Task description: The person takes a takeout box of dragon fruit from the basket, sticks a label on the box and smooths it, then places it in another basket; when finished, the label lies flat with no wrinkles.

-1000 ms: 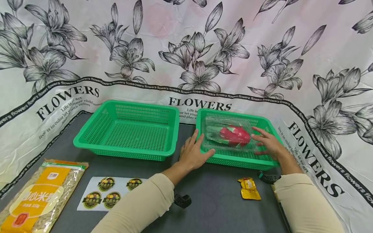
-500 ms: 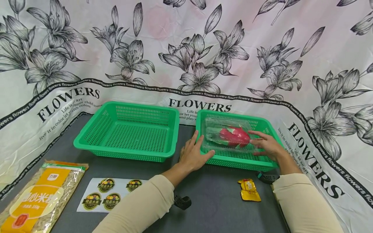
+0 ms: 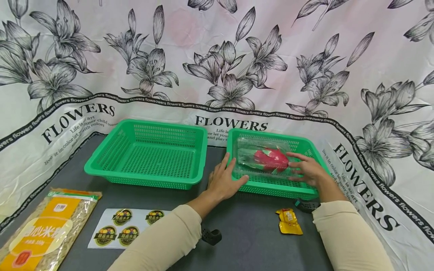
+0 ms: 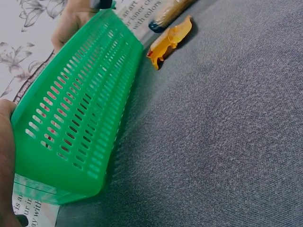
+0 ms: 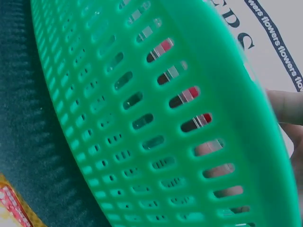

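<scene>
A red dragon fruit (image 3: 271, 159) with green-tipped scales lies under clear plastic in a clear box (image 3: 245, 150). This box sits in the right-hand green basket (image 3: 281, 190). My left hand (image 3: 222, 182) rests at the basket's front left corner, fingers spread along the left side and thumb over the front rim. Reaching over the right side, my right hand (image 3: 310, 171) has its fingertips at the right end of the box, beside the fruit. In the right wrist view the basket wall (image 5: 142, 101) hides most of the fingers.
Another green basket (image 3: 152, 180) stands to the left. Nearer me lie a yellow snack bag (image 3: 47, 229), a white sticker sheet (image 3: 115, 210) and a small yellow packet (image 3: 289, 222). A floral cloth (image 3: 190, 82) hangs behind the dark grey tabletop (image 3: 257, 241).
My right hand has moved slightly left, its fingertips now closer to the dragon fruit. My left hand has stayed at the basket corner.
</scene>
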The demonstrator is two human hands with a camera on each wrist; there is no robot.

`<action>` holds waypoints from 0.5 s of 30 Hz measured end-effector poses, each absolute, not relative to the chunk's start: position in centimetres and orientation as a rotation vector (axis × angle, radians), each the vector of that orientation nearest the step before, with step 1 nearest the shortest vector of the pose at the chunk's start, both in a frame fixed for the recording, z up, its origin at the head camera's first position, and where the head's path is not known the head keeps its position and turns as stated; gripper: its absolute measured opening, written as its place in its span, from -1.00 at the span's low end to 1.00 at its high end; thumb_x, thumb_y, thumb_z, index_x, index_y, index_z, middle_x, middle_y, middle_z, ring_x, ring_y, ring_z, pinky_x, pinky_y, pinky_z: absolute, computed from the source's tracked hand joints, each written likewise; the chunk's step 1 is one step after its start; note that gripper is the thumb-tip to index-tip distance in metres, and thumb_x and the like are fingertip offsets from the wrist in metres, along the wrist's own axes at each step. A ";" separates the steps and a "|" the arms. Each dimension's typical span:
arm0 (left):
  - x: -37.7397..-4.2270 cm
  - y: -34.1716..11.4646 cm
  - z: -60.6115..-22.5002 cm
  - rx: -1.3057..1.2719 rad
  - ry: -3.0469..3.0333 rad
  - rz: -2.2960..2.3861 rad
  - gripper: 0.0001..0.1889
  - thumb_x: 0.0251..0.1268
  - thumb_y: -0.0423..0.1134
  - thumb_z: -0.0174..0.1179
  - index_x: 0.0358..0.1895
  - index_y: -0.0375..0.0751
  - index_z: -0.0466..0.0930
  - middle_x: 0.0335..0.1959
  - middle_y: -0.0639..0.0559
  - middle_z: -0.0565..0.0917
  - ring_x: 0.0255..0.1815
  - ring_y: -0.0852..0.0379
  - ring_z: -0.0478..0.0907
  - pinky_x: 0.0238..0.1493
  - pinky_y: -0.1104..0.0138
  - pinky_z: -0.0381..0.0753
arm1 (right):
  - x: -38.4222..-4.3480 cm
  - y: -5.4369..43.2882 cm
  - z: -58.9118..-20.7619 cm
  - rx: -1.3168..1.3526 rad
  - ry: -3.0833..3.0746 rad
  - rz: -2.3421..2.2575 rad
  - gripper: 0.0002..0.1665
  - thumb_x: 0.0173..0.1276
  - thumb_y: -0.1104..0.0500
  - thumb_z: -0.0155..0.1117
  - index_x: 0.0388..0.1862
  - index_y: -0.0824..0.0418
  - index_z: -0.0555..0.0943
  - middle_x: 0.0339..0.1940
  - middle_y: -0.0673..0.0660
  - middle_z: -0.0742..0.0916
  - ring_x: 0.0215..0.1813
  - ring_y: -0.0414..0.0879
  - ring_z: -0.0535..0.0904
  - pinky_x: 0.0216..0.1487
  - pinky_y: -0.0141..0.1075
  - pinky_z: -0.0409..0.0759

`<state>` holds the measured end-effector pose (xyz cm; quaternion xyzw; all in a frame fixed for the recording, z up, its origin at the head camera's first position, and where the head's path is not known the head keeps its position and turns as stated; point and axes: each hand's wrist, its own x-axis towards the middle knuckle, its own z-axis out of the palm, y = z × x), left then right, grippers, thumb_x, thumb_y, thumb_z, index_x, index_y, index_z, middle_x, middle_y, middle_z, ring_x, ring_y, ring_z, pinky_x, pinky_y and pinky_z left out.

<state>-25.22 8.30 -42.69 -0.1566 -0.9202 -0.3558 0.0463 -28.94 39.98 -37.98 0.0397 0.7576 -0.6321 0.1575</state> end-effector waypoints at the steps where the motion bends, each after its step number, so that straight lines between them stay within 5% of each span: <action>1: -25.2 8.3 -42.7 -0.476 -2.807 -1.093 -0.15 0.28 0.34 0.02 0.54 -0.01 0.08 0.57 0.12 -0.17 0.44 -0.16 0.07 0.25 -0.23 0.12 | -29.0 40.0 -38.0 0.128 2.162 -1.820 -0.30 0.52 0.26 0.03 0.57 0.13 0.08 0.54 0.35 -0.08 0.44 0.44 -0.06 0.07 0.11 0.49; 15: -25.2 8.4 -42.9 -0.493 -2.779 -1.101 -0.16 0.29 0.32 0.02 0.53 -0.05 0.11 0.57 0.10 -0.15 0.42 -0.20 0.11 0.22 -0.25 0.15 | -29.1 39.3 -38.0 0.320 2.122 -1.885 -0.30 0.50 0.28 0.06 0.56 0.07 0.14 0.52 0.29 0.06 0.41 0.36 0.08 0.01 0.03 0.55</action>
